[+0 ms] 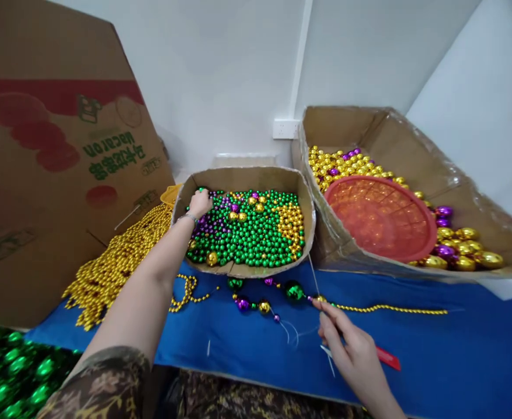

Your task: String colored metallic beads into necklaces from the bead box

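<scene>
My left hand (pixel 200 202) reaches into the far left corner of a cardboard box of small beads (pixel 242 270). Its fingers are curled together at the beads, and their tips are partly hidden. Green beads (pixel 256 233) fill most of this box, with purple, gold and a few larger ones among them. Over the blue cloth, my right hand (pixel 354 346) pinches a long thin needle (pixel 313 272) that points up toward the box. Beside those fingertips lies a string of large green, purple and gold beads (pixel 294 290), with loose clear thread near its end.
At right stands a bigger box (pixel 343 241) of gold and purple beads, with a red plastic basket (pixel 380 218) in it. Gold bead strands (pixel 120 262) are heaped at left before a tall carton (pixel 55 163). A red-handled tool (pixel 388 358) lies by my right hand.
</scene>
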{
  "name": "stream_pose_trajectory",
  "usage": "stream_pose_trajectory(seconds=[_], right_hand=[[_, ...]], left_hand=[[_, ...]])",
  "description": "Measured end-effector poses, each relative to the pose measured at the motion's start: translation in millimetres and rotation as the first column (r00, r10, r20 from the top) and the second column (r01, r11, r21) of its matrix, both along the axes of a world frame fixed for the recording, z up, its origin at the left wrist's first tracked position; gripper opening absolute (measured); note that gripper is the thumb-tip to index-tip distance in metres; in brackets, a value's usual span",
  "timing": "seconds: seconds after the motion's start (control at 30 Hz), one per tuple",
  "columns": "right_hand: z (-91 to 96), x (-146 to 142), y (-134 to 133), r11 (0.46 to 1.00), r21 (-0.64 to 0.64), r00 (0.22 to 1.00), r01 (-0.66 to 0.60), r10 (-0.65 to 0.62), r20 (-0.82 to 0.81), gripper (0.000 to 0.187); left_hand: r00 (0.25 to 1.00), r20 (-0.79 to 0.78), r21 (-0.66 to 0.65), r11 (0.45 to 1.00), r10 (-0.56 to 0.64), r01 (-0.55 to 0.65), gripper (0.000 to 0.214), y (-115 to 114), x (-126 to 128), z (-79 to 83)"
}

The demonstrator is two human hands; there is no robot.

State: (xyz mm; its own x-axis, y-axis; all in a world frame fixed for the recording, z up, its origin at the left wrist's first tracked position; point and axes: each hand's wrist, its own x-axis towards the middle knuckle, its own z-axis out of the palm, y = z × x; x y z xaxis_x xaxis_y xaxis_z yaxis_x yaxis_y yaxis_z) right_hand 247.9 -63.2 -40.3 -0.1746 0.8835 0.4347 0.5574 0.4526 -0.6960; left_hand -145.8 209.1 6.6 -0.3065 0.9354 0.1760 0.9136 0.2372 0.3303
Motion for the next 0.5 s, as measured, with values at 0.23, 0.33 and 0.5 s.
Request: stream_pose_trajectory(seconds=[0.23,0.33,0.5], right_hand=[[-21.6,-7.1,11.9,0.993,0.105,0.998,-0.055,0.050,0.040,0.026],[-26.1,-12.4,20.0,0.992,0.108,0.997,-0.065,0.060,0.045,0.027],[-21.8,-23.5,28.5,0.994,0.081,0.997,-0.075,0.073,0.037,0.026]], left_hand=[[0.992,0.117,-0.046,0.998,0.051,-0.046,0.054,55.6,-22.4,-5.1],[0.983,0.175,-0.025,0.998,0.055,-0.051,0.056,67.6,-27.0,-7.0],[0.956,0.294,0.041,0.999,0.007,-0.020,0.052,58.8,-19.1,-3.0]])
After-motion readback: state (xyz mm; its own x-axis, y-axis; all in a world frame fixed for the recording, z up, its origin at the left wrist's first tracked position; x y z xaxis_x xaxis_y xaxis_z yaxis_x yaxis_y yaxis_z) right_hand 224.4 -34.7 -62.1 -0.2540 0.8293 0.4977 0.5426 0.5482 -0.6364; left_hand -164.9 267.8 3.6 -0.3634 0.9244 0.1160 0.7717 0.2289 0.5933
